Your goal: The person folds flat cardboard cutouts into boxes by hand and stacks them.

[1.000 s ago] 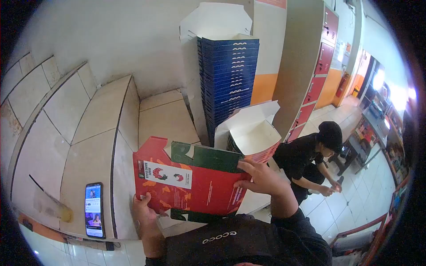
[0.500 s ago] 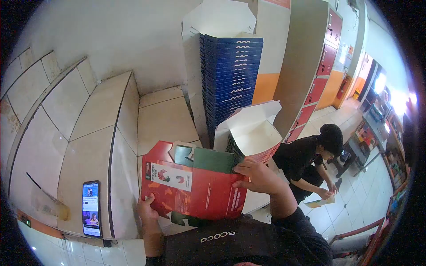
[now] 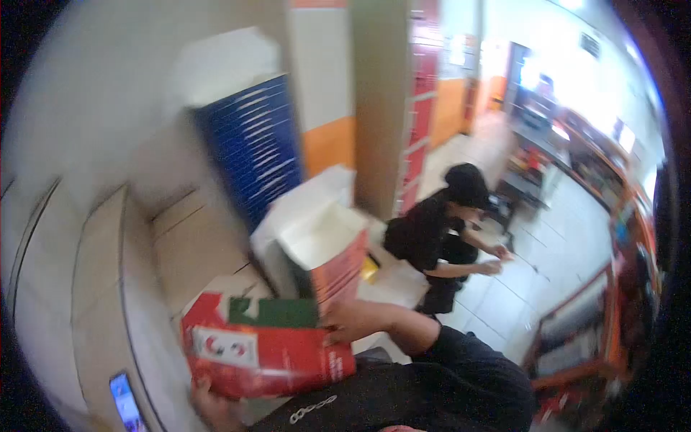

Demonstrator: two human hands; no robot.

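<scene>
Pinching a flat, notched red-and-green cardboard blank (image 3: pixel 299 363), the left hand (image 3: pixel 214 407) closes blurred fingers at its lower-left corner, the right hand (image 3: pixel 358 321) at its upper-right.

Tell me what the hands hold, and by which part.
A flat red-and-green printed cardboard piece: left hand at its lower left corner, right hand at its upper right corner.

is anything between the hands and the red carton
Nothing visible stands between them: the left hand is directly on the red carton at its lower left, and the right hand holds its upper right.
</scene>
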